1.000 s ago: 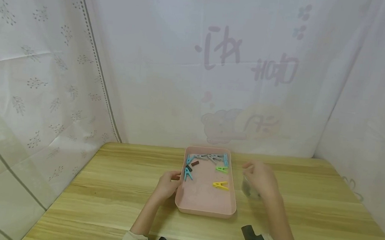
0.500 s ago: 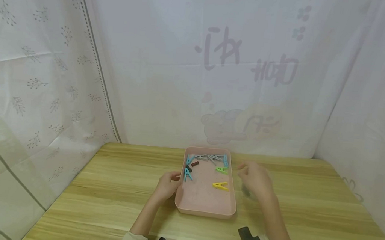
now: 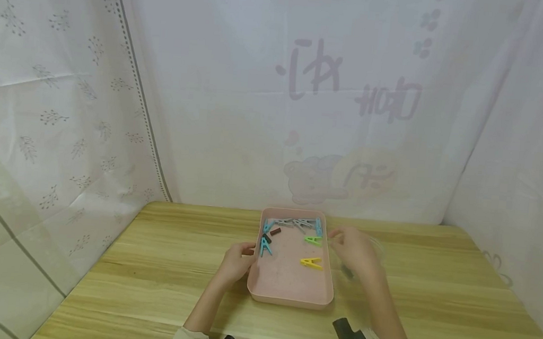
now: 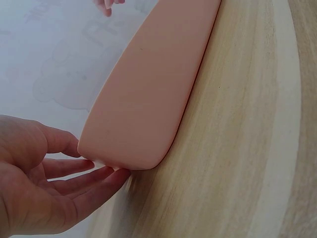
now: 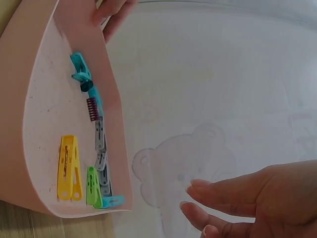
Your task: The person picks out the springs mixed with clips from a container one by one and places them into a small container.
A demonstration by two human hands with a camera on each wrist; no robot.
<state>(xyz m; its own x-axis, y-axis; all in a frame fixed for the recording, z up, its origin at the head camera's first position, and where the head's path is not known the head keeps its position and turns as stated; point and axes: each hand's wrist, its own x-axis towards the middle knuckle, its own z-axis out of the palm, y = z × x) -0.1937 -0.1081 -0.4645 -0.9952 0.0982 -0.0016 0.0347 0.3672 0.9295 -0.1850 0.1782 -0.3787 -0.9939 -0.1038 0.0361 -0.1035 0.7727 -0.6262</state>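
At the middle of the pale wooden tabletop point(image 3: 173, 268) lies the shallow pink plastic tray point(image 3: 290, 293). My left hand point(image 3: 235, 262) steadies its left rim, fingers straight against the wall. My right hand point(image 3: 353, 250) hovers by the right rim, fingers loosely apart, apparently holding nothing. The step looks like reaching in; the next move needs a pinch on the nearest, green plastic clothes peg point(image 3: 313, 240), with the yellow peg point(image 3: 311, 262) close beside it.
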